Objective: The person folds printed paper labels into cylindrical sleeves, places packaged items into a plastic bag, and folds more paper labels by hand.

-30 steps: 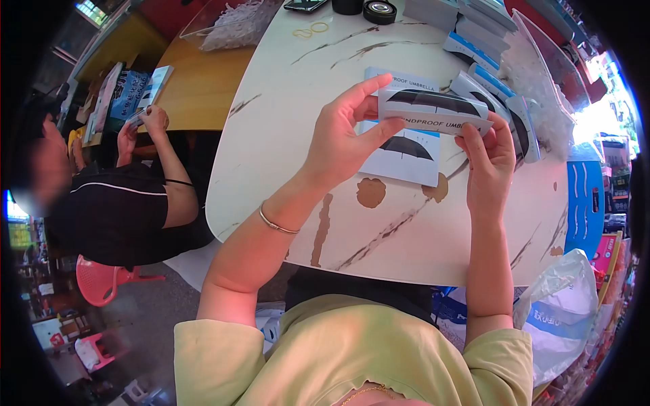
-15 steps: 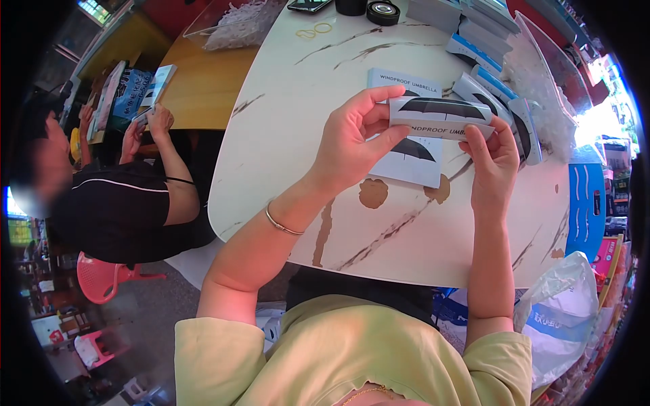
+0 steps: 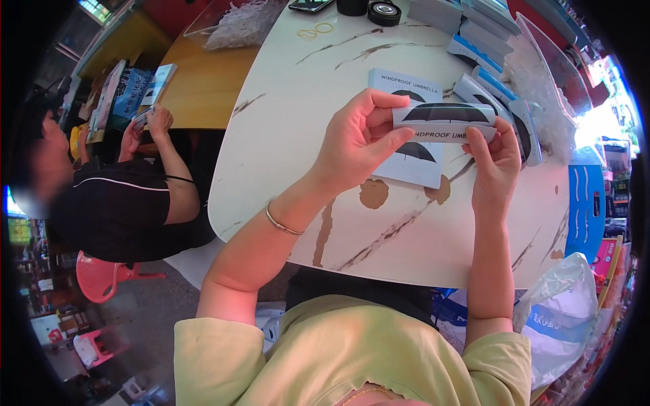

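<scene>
On my feed, the curled sheet (image 3: 443, 115) between the fingers (image 3: 396, 141) reads "NDPROOF UMB" (ends covered); the paper (image 3: 416, 168) beneath them says "WINDPROOF UMBRELLA".

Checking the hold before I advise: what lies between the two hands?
In the head view, a bent umbrella-printed sheet spans the gap, one end in the left hand, the other in the right hand.

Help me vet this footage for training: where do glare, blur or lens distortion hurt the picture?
Head view: glare whites out the upper right edge; a blurred patch covers part of the co-worker at left; lens distortion bows the outer scene; the curled umbrella print between left hand and right hand shows readable lettering.
</scene>
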A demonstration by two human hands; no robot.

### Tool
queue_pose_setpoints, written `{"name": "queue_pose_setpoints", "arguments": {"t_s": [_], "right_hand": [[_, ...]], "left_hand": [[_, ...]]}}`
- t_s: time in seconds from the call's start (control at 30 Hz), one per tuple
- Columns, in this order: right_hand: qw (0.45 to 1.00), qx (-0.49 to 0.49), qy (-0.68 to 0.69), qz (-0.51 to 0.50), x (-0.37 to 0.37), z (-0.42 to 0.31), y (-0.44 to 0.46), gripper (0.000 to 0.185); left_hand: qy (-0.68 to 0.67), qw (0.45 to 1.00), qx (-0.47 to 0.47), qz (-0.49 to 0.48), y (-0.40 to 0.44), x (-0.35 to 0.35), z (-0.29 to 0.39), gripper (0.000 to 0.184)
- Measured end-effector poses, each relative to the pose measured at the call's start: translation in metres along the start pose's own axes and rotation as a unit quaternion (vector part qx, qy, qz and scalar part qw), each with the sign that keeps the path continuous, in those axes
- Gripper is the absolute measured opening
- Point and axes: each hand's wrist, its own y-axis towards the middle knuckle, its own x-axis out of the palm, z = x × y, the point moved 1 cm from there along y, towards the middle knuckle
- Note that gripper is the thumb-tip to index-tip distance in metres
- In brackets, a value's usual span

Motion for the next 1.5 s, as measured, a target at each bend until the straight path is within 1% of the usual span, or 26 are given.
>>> {"name": "queue_pose_setpoints", "arguments": {"t_s": [0.2,0.7,0.77,0.8,0.87,1.0,1.07,1.33,1.5], "right_hand": [[1.0,-0.007,0.003,-0.004,0.0003,-0.0013,0.0003,0.028],[1.0,-0.009,0.016,-0.006,0.0007,-0.0013,0.0008,0.027],[1.0,-0.007,0.013,-0.006,0.0012,-0.0028,0.0007,0.027],[1.0,-0.006,0.011,-0.007,0.0013,-0.0033,0.0005,0.027],[1.0,-0.004,0.013,-0.007,0.0012,-0.0035,0.0004,0.027],[1.0,-0.001,0.015,-0.012,0.0005,-0.0035,0.0006,0.026],[1.0,-0.002,0.016,-0.011,0.0008,-0.0038,0.0005,0.026],[1.0,-0.004,-0.003,-0.031,-0.0019,-0.0059,0.0019,0.025],[0.999,0.013,-0.01,-0.039,-0.004,-0.0054,0.0029,0.023]], "left_hand": [[0.003,1.0,-0.012,0.0,0.0001,0.0003,0.0012,0.031],[0.012,1.0,-0.004,-0.011,0.0003,0.0003,0.0018,0.031],[0.001,1.0,-0.012,0.023,0.0007,0.0043,0.0047,0.03],[0.001,1.0,-0.012,0.022,0.0008,0.0039,0.0055,0.03],[0.033,0.999,-0.014,0.002,0.0002,0.0015,0.0076,0.025],[0.017,1.0,-0.022,-0.001,0.0005,0.0024,0.0073,0.025],[-0.007,1.0,-0.009,0.01,0.0007,0.0029,0.0054,0.028],[-0.01,0.999,-0.025,0.019,0.0018,-0.0003,0.0043,0.028],[-0.001,0.999,-0.027,0.02,0.0025,-0.0029,0.005,0.029]]}}
